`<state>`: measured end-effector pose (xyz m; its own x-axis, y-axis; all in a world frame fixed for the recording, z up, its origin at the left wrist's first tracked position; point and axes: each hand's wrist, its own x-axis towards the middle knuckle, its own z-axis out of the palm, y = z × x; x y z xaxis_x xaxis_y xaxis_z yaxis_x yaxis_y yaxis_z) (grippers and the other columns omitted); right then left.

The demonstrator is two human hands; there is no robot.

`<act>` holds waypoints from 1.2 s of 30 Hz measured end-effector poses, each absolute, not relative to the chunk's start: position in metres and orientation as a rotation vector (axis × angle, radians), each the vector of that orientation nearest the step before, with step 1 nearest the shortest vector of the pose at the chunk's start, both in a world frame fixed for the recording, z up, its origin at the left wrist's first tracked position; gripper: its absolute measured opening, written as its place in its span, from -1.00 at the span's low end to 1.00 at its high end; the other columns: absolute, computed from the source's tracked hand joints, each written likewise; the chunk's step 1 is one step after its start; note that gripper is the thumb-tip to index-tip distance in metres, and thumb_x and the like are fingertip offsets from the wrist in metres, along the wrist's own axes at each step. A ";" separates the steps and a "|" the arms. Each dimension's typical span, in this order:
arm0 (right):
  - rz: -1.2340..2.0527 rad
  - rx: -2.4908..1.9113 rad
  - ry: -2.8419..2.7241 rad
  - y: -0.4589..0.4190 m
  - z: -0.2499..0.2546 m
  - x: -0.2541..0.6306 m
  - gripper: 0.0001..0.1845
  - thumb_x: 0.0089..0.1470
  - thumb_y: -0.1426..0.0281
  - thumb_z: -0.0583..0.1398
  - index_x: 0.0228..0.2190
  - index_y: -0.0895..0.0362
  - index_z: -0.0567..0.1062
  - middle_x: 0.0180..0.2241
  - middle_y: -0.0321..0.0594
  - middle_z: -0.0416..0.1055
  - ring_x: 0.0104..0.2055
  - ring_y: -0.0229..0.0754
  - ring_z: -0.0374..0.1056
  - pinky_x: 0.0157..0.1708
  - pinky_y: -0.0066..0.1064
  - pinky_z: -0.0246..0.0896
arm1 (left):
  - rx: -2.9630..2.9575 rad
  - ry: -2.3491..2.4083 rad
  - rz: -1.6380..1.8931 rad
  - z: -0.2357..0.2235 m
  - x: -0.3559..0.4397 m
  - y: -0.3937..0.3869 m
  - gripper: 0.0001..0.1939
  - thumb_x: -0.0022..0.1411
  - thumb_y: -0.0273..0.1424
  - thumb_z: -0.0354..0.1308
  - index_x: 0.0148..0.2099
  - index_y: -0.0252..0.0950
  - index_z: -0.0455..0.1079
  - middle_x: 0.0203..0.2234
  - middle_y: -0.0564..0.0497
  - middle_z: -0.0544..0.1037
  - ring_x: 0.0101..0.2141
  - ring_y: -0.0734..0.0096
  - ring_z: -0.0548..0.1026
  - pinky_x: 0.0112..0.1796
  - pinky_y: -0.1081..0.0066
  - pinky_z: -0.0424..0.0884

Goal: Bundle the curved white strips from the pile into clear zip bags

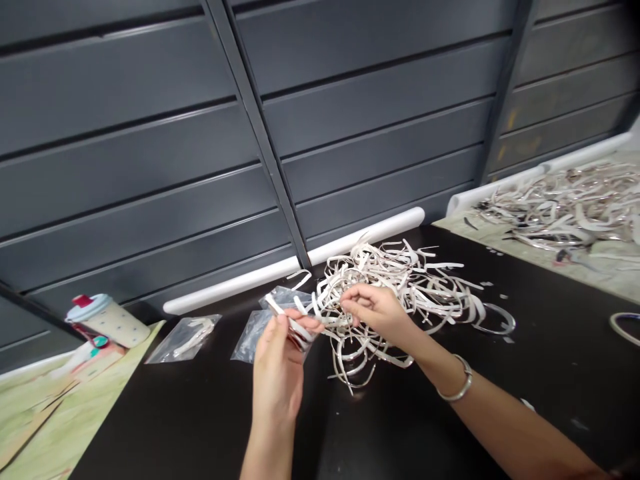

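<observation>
Left hand (281, 365) holds white strips (301, 331); right hand (379, 311) is curled near the pile (400, 277); cannot tell if it holds any.

No text, label, brand, number or sign can be read. The small blue marks on the cup (121, 324) and the yellow marks on the grey wall (575, 107) do not show readable letters.

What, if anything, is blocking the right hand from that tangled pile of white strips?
Nothing visible: the right hand is at the pile of white strips, though whether it touches them is unclear. The clear plastic bags lie left of the pile, out of the way.
</observation>
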<state>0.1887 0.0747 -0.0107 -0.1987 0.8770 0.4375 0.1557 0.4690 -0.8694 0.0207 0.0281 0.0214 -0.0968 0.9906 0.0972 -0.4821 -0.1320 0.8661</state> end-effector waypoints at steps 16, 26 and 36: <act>0.366 -1.355 -2.302 0.101 -0.064 0.159 -0.79 0.09 0.48 0.10 -0.46 0.20 0.53 -0.32 -0.06 0.44 -0.19 -0.08 0.32 -0.17 -0.33 0.17 | 0.955 0.873 1.646 0.028 0.012 0.025 -0.79 0.13 -0.25 0.16 -0.31 -0.31 0.39 -0.74 0.18 0.29 -0.72 0.64 0.20 -0.49 0.50 0.36; 1.085 -0.869 -1.557 0.102 -0.017 0.210 -0.78 -0.02 0.28 0.23 -0.45 0.22 0.45 -0.51 -0.28 0.37 -0.50 -0.31 0.25 -0.49 -0.47 0.16 | 0.967 0.873 1.650 0.024 0.005 0.034 -0.74 0.06 -0.25 0.22 -0.23 -0.29 0.42 -0.64 0.14 0.35 -0.62 0.60 0.25 -0.38 0.48 0.32; 1.484 -0.643 -1.506 0.062 0.003 0.192 -0.70 -0.09 0.21 0.30 -0.53 0.19 0.41 -0.62 -0.33 0.38 -0.58 -0.33 0.30 -0.56 -0.50 0.20 | 1.151 0.930 1.285 0.010 0.026 0.031 -0.68 0.08 -0.23 0.23 -0.18 -0.36 0.45 -0.51 -0.01 0.49 -0.47 0.44 0.41 -0.36 0.45 0.30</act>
